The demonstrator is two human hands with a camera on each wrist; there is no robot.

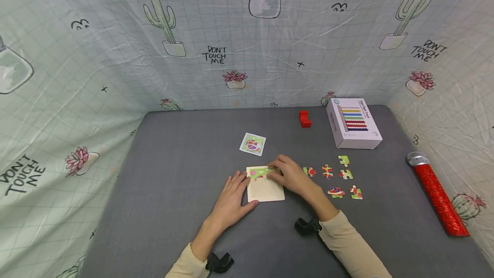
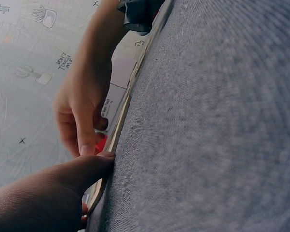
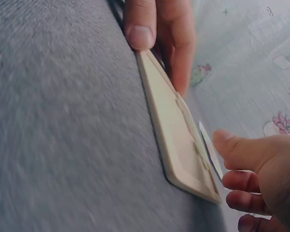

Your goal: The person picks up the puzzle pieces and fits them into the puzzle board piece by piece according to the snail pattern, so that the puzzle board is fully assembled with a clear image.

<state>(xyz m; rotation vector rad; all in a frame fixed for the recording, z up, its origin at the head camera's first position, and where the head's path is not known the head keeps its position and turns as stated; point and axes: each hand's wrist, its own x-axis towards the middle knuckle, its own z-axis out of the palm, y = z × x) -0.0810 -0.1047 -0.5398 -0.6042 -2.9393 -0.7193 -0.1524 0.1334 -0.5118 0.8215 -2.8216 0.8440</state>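
A shallow light-wood puzzle tray (image 1: 266,190) lies on the grey table, with a row of green-and-pink puzzle pieces (image 1: 256,173) along its far side. My left hand (image 1: 231,200) holds the tray at its left side, thumb at the near edge and fingers along the left edge. In the right wrist view, the left thumb (image 3: 141,36) presses the tray's corner. My right hand (image 1: 291,175) is over the tray's far right corner, fingers bent loosely at the end of the row. Its thumb and fingers stand apart in the right wrist view, with nothing visible between them.
Several loose puzzle pieces (image 1: 346,174) lie right of the tray. Beyond it is a square picture card (image 1: 252,144). Farther back are a red block (image 1: 305,119) and a white box (image 1: 356,125). A red microphone (image 1: 438,198) lies at the right edge.
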